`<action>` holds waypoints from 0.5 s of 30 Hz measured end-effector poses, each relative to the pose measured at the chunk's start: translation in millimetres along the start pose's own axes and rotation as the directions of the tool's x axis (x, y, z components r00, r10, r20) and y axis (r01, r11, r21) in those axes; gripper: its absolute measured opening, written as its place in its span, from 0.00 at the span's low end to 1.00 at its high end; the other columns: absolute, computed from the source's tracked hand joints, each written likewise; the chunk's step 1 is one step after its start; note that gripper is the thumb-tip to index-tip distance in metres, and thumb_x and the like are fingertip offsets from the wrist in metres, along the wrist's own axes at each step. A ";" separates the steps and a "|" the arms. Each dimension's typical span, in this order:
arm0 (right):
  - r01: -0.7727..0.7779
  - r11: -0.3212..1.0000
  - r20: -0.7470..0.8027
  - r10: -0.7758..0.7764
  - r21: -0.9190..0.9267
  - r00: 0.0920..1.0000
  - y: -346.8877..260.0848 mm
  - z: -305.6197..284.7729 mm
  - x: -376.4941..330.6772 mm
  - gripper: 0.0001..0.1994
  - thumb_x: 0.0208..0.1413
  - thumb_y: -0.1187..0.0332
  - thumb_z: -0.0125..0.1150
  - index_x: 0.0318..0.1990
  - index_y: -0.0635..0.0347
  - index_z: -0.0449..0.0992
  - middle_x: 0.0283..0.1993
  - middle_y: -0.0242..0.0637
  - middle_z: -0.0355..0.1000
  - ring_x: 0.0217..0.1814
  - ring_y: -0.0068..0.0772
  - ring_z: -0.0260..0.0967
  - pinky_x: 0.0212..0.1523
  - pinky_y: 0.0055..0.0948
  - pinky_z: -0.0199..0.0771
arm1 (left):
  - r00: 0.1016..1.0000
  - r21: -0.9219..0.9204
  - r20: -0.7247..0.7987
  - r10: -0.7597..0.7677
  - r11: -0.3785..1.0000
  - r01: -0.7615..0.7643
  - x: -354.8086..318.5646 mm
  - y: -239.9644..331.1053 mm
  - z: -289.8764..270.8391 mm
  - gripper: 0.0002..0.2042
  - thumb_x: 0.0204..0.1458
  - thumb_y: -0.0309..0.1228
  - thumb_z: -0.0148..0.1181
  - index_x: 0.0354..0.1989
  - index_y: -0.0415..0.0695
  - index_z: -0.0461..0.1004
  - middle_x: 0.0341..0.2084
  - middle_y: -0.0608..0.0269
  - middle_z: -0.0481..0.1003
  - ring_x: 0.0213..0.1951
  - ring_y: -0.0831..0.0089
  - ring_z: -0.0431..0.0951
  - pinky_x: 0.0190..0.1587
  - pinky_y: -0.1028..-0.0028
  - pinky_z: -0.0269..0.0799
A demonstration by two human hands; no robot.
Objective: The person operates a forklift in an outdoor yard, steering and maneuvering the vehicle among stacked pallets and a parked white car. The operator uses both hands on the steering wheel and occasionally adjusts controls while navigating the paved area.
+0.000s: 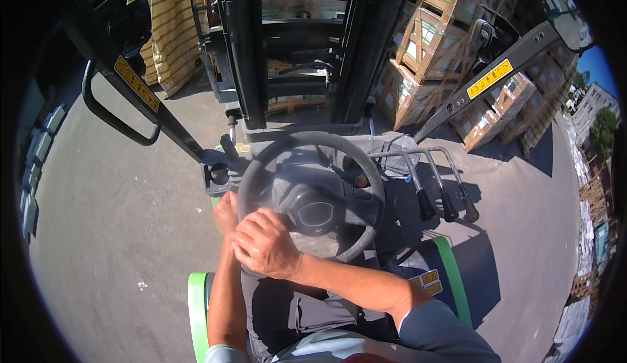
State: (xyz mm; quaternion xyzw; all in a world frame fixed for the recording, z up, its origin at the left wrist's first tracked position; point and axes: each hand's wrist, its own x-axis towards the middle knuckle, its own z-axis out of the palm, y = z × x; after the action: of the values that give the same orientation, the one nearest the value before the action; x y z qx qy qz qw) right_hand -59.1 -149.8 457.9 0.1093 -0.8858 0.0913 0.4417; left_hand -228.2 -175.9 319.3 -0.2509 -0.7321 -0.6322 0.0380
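A black steering wheel (313, 139) stands before me, its hub in the middle. My right hand (269, 244) crosses to the left and lies closed over the wheel's lower left rim, fingers curled toward my left wrist. Part of that wrist is covered by it. Just outside the rim on the left is my left hand (226, 214), its fingers bent closed; what they hold, if anything, is hidden. A short black lever (229, 147) rises beyond the left hand. Three black-knobbed control levers (449, 207) stand right of the wheel, untouched by either hand.
Ahead rises the forklift mast (251, 56). Wooden crates (418, 69) are stacked at the front right, and tall yellowish striped sacking (171, 36) hangs at the front left. Grey blocks (38, 157) line the far left. Paved ground (117, 219) surrounds the forklift.
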 end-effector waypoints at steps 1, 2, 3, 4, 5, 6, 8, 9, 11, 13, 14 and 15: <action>-0.020 0.999 -0.048 0.018 -0.028 0.999 10.4 3.9 20.7 0.10 0.47 0.69 0.71 0.36 0.61 0.80 0.37 0.38 0.73 0.43 0.42 0.72 0.52 0.43 0.71 | 0.999 -0.050 0.034 -0.012 0.999 0.013 1.4 2.4 -1.1 0.15 0.66 0.35 0.52 0.33 0.35 0.75 0.19 0.56 0.71 0.25 0.70 0.66 0.30 0.61 0.68; 0.004 0.999 -0.081 -0.008 -0.041 0.997 25.9 3.7 41.1 0.08 0.49 0.68 0.69 0.34 0.62 0.79 0.36 0.39 0.72 0.42 0.43 0.71 0.52 0.42 0.70 | 0.996 -0.106 0.001 0.085 0.991 -0.084 3.3 6.2 -1.0 0.15 0.66 0.35 0.53 0.33 0.34 0.76 0.20 0.57 0.72 0.26 0.71 0.67 0.31 0.61 0.67; -0.032 0.997 -0.109 0.024 -0.072 0.994 43.5 -1.9 56.8 0.06 0.50 0.70 0.68 0.32 0.60 0.78 0.34 0.37 0.72 0.40 0.42 0.72 0.50 0.42 0.70 | 0.993 -0.138 -0.024 0.113 0.984 -0.116 4.7 11.1 -0.8 0.16 0.67 0.35 0.54 0.34 0.32 0.76 0.20 0.57 0.73 0.27 0.72 0.67 0.32 0.62 0.67; -0.053 0.990 -0.161 0.031 -0.133 0.986 63.9 -10.4 69.7 0.04 0.49 0.71 0.68 0.31 0.58 0.78 0.32 0.35 0.72 0.38 0.41 0.72 0.48 0.41 0.69 | 0.995 -0.130 0.004 -0.097 0.987 0.097 8.6 17.5 -0.5 0.17 0.67 0.36 0.54 0.35 0.32 0.76 0.21 0.58 0.73 0.27 0.72 0.67 0.32 0.62 0.67; -0.111 0.975 -0.231 0.065 -0.191 0.971 85.3 -24.9 75.4 0.04 0.48 0.73 0.68 0.30 0.56 0.77 0.31 0.34 0.73 0.36 0.41 0.72 0.46 0.40 0.68 | 0.993 -0.165 -0.009 -0.117 0.980 0.114 13.1 25.5 2.5 0.18 0.68 0.37 0.55 0.36 0.31 0.77 0.22 0.58 0.74 0.27 0.74 0.67 0.32 0.63 0.67; -0.185 0.958 -0.242 0.131 -0.217 0.961 102.5 -45.0 70.2 0.04 0.48 0.73 0.69 0.30 0.56 0.77 0.31 0.34 0.73 0.36 0.42 0.71 0.46 0.40 0.69 | 0.992 -0.048 0.021 -0.126 0.991 0.127 14.1 33.0 -1.7 0.20 0.69 0.39 0.55 0.34 0.31 0.77 0.21 0.59 0.74 0.27 0.74 0.67 0.33 0.64 0.68; -0.270 0.914 -0.309 0.173 -0.302 0.935 126.9 -84.1 46.7 0.04 0.51 0.73 0.68 0.30 0.57 0.77 0.34 0.35 0.75 0.39 0.43 0.73 0.47 0.38 0.70 | 0.998 -0.025 -0.033 -0.045 0.999 0.044 20.6 50.6 1.5 0.20 0.69 0.41 0.56 0.34 0.32 0.78 0.20 0.58 0.74 0.26 0.73 0.70 0.34 0.64 0.70; -0.352 0.887 -0.342 0.244 -0.300 0.907 131.4 -102.1 28.6 0.05 0.50 0.71 0.69 0.31 0.55 0.77 0.34 0.35 0.75 0.41 0.42 0.74 0.48 0.40 0.70 | 0.991 -0.014 -0.020 -0.132 0.991 0.132 20.2 57.6 1.5 0.21 0.69 0.41 0.56 0.34 0.33 0.79 0.20 0.57 0.75 0.26 0.71 0.71 0.34 0.63 0.71; -0.452 0.836 -0.415 0.308 -0.311 0.856 121.0 -130.7 -16.6 0.06 0.50 0.74 0.69 0.33 0.56 0.77 0.35 0.35 0.75 0.41 0.43 0.74 0.47 0.42 0.70 | 0.987 -0.029 -0.018 -0.159 0.987 0.159 20.9 67.1 1.2 0.21 0.69 0.42 0.55 0.34 0.34 0.80 0.20 0.55 0.77 0.25 0.68 0.74 0.35 0.62 0.71; -0.511 0.809 -0.409 0.378 -0.290 0.831 82.1 -146.2 -67.8 0.06 0.52 0.74 0.69 0.34 0.56 0.77 0.36 0.35 0.74 0.41 0.45 0.72 0.47 0.43 0.69 | 0.993 0.027 -0.026 -0.114 0.993 0.115 20.4 68.6 2.9 0.21 0.69 0.42 0.55 0.34 0.34 0.80 0.22 0.52 0.78 0.25 0.65 0.76 0.35 0.61 0.71; -0.536 0.812 -0.354 0.443 -0.231 0.824 55.4 -146.3 -89.8 0.06 0.52 0.74 0.69 0.35 0.56 0.77 0.36 0.36 0.74 0.42 0.45 0.72 0.48 0.44 0.69 | 0.994 0.065 -0.037 -0.103 0.992 0.106 20.4 66.6 4.3 0.20 0.69 0.42 0.54 0.34 0.35 0.80 0.22 0.51 0.79 0.25 0.63 0.76 0.35 0.61 0.71; -0.442 0.858 -0.288 0.368 -0.260 0.884 31.4 -138.7 -105.6 0.07 0.51 0.74 0.70 0.36 0.55 0.78 0.37 0.35 0.74 0.43 0.44 0.72 0.48 0.43 0.69 | 0.996 0.079 -0.053 -0.078 0.993 0.082 20.1 63.3 6.4 0.20 0.69 0.42 0.55 0.34 0.35 0.80 0.23 0.49 0.80 0.25 0.59 0.77 0.35 0.60 0.71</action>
State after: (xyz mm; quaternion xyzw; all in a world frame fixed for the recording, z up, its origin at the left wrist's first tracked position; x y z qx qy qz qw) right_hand 99.9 -71.9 453.4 -0.1645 -0.8349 0.0504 0.5228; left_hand -217.8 -158.6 382.8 -0.2039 -0.7655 -0.6089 0.0410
